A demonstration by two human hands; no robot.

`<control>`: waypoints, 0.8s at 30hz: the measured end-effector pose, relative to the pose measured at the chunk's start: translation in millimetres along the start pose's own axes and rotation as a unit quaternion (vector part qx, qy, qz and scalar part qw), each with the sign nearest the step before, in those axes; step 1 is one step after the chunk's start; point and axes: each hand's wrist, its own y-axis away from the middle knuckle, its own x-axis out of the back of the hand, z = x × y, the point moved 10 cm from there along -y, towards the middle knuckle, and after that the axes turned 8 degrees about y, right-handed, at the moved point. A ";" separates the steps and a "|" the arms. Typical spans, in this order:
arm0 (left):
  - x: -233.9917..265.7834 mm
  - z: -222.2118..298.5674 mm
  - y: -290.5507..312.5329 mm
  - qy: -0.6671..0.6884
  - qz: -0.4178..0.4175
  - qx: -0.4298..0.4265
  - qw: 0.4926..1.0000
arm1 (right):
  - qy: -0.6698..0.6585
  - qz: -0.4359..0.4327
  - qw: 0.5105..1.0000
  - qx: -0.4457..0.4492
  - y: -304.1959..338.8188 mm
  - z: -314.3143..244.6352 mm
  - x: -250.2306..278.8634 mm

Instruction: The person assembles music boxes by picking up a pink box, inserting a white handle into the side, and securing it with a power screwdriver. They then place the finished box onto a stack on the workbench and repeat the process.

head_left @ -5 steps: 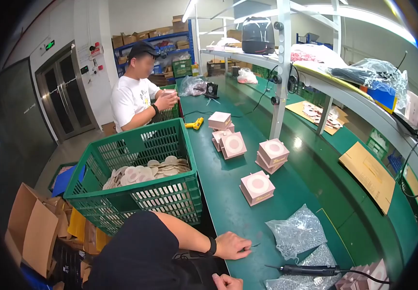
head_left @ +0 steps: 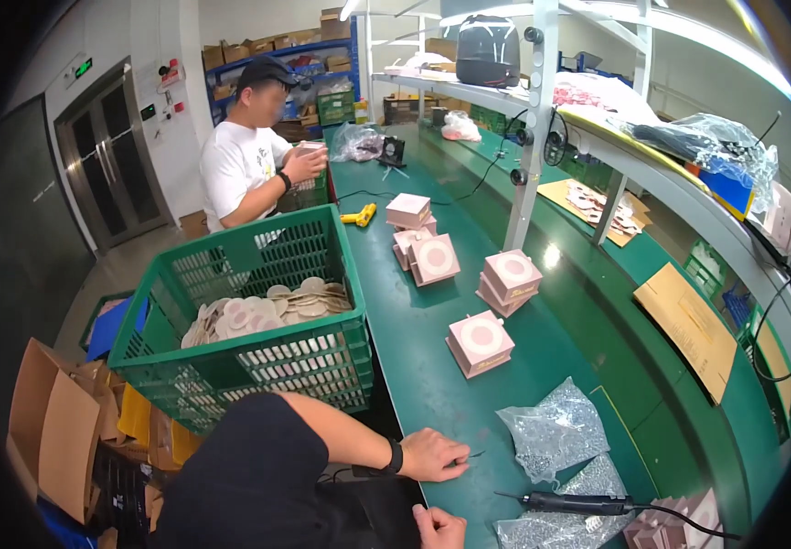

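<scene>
My left hand rests on the green bench top near its left edge, fingers curled and pressed together. A thin dark piece pokes out by its fingertips; its kind is too small to make out. Partly cut off by the lower edge, my right hand is curled, with the thumb showing; whatever it may hold is hidden. An electric screwdriver with a black cord lies to the right of my hands, on a clear bag of small metal screws. Another such bag lies beyond it.
Several pink boxes with round pads stand along the bench. A green crate with round pale discs is at my left. Behind it a co-worker holds a pink box. A yellow tool and a shelf post are farther off.
The whole view has shifted slightly, so everything sits a little left and higher. My hands keep nearly the same places on the bench; the right hand shows a bit more.
</scene>
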 end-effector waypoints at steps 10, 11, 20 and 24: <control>21.2 -22.5 -10.6 0.091 -0.010 0.011 0.996 | -0.084 0.190 0.978 -0.018 -7.6 3.2 18.0; 27.4 -27.9 -18.4 0.185 0.014 0.047 0.981 | -0.102 0.229 0.967 -0.051 1.9 12.8 25.2; 134.8 -122.7 -83.2 -0.023 0.242 0.129 0.961 | -0.296 0.396 0.854 -0.162 69.8 35.6 -21.9; 110.4 -158.8 -92.5 0.042 0.132 0.184 0.973 | -0.245 0.406 0.861 -0.184 66.4 21.4 -36.6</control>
